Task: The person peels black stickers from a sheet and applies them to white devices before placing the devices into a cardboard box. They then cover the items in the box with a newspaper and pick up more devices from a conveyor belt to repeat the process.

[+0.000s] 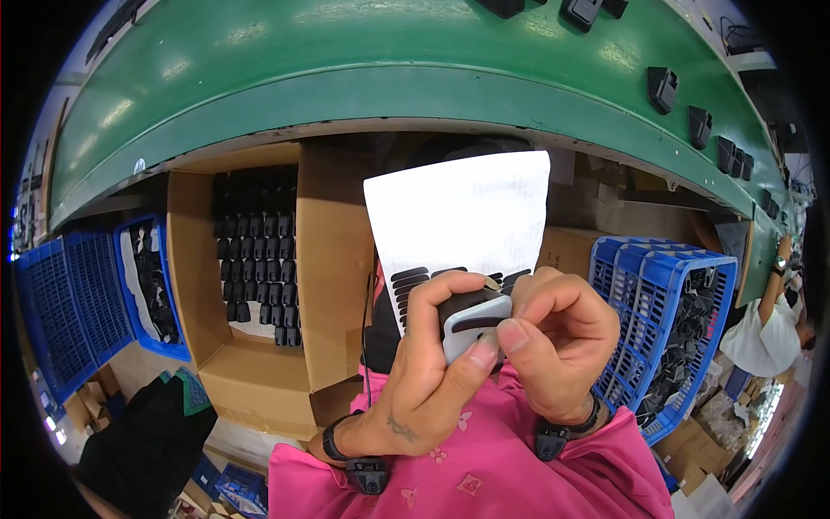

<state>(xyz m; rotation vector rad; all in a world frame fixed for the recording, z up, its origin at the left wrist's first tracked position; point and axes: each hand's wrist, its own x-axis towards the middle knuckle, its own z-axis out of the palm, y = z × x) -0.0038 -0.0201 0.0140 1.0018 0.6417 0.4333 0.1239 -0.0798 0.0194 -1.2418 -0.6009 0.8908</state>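
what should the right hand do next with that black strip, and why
Probably smooth the black strip flat with the thumb of the right hand: the strip lies along the pale face of the device held in the left hand, and that thumb is by its right end. Whether it is fully stuck isn't clear.

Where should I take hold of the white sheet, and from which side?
Pinch the white sheet by its bare far edge, probably best from above: it is thin, nothing covers that edge, black strips occupy the nearer part, and the left hand and right hand block the near end.
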